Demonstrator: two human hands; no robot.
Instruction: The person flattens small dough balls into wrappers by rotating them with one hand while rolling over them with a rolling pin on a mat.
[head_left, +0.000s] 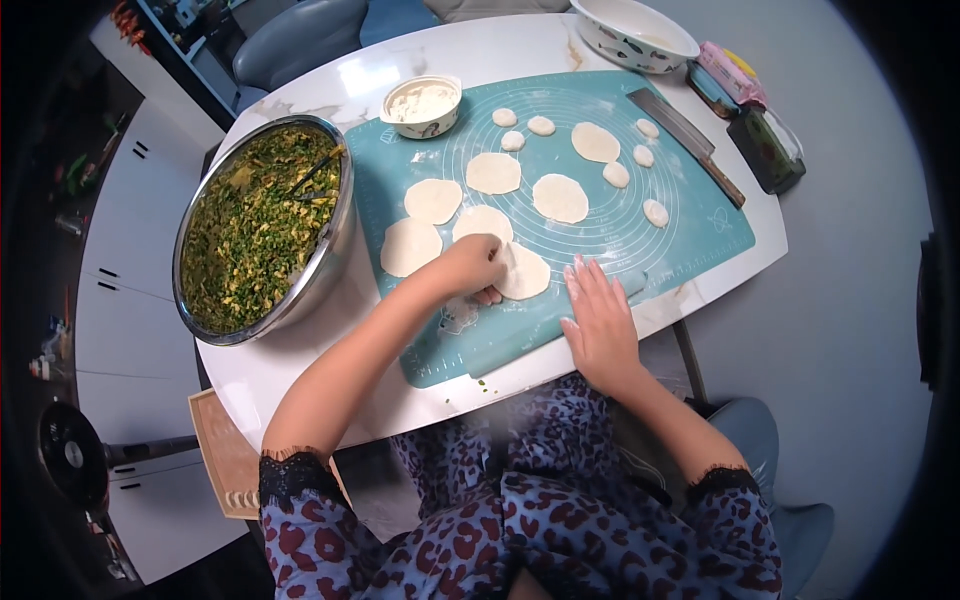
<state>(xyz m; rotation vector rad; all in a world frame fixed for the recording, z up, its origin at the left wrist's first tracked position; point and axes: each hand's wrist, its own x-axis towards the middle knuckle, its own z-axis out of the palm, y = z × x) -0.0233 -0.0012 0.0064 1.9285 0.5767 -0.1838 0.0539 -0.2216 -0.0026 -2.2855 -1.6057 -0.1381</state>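
My left hand (471, 264) pinches the left edge of a rolled dough wrapper (527, 274) lying on the teal silicone pastry mat (600, 247). Across a teal rolling pin (517, 351) rests my right hand (604, 326), palm down and fingers extended, with flour on the fingertips. The pin lies along the mat's near edge. Beyond my left hand another wrapper (482, 223) is partly covered by it. Further wrappers lie flat, among them a left one (411, 247) and a middle one (560, 199). Several small dough pieces (512, 141) sit towards the far and right sides.
A large metal bowl (300, 292) of chopped green and yellow filling stands left of the mat. Behind are a flour bowl (422, 129) and a larger patterned bowl (637, 56). A cleaver (679, 127) lies along the mat's right side, near a pink packet (731, 71).
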